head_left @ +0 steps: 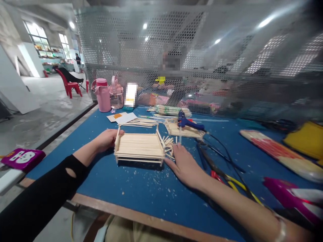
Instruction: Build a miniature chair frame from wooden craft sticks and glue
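A small bed-like frame made of pale wooden sticks [138, 144] is in front of me, with posts at its corners and a slatted surface. My left hand [108, 138] grips its left end, the fingertips partly hidden behind it. Just right of the frame, my right hand [185, 164] lies low over the table with fingers stretched forward and thumb apart. Its fingertips are beside a pile of short cut sticks [168, 146]. Behind that hand, a blue glue gun [189, 122] rests over a second stick frame [171, 127].
Pliers with yellow handles [232, 181] and a black cable lie right of my right hand. Long loose sticks [146, 121], a bundle of packed sticks [171, 110] and a pink flask [103, 97] are farther back. A perforated metal screen [131, 50] borders the blue table [101, 181].
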`<control>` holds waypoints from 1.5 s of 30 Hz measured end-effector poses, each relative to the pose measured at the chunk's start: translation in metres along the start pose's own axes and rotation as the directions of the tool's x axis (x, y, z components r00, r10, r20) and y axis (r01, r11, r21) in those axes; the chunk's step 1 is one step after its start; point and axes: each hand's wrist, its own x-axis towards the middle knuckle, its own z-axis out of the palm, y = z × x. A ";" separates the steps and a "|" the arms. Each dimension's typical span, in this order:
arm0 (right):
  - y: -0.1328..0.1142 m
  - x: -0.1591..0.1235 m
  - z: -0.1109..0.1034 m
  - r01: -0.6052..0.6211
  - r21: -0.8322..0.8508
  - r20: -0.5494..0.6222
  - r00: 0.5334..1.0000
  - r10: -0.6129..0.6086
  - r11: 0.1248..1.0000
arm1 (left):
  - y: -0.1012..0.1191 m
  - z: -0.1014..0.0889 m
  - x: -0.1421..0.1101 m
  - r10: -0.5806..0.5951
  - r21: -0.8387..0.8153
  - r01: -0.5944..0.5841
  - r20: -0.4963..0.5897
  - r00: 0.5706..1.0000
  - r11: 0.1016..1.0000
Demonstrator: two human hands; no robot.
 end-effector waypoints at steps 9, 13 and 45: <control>-0.016 0.034 -0.060 -0.006 0.197 -0.083 0.996 0.023 0.980 | -0.004 -0.009 0.002 0.098 0.232 -0.097 0.007 0.995 0.968; -0.030 0.030 -0.075 0.008 0.379 0.142 0.988 -0.067 0.926 | 0.003 -0.011 -0.009 0.160 0.271 -0.154 -0.002 0.987 0.950; -0.072 0.048 -0.051 0.032 0.948 0.029 0.982 -0.188 0.316 | -0.037 0.030 -0.075 0.656 0.697 -0.401 -0.131 0.743 0.594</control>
